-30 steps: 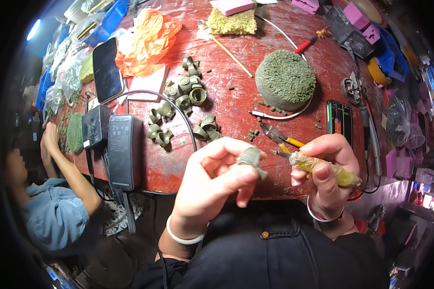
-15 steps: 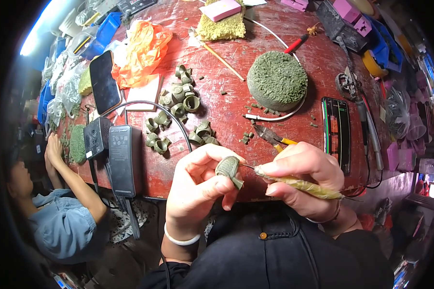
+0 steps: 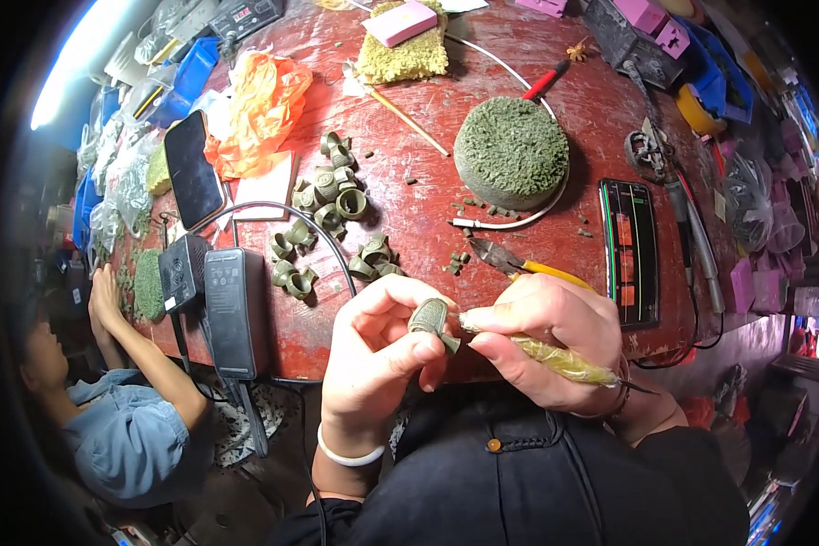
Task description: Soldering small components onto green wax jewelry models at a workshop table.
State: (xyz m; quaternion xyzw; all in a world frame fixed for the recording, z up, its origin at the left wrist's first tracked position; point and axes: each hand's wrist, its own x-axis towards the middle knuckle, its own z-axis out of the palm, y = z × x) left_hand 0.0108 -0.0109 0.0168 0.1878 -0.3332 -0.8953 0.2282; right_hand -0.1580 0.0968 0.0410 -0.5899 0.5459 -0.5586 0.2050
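Sharing a scuffed red table [image 3: 414, 241] with a co-worker [image 3: 136, 441], left grip [image 3: 369, 350] pinches green ring [image 3: 429, 316]; right grip [image 3: 553, 328], tool [image 3: 569, 362].

I see a green ring [image 3: 429, 317] in the left hand [image 3: 369, 350], its broad patterned face turned upward. A yellow-wrapped tool [image 3: 564, 361] slants in the right hand [image 3: 560, 332], its front end near the ring.

It's a workshop here! Pliers [image 3: 521, 265] and green rings [image 3: 326, 188] lie across a scuffed red desk [image 3: 400, 209], a co-worker [image 3: 136, 446] alongside.
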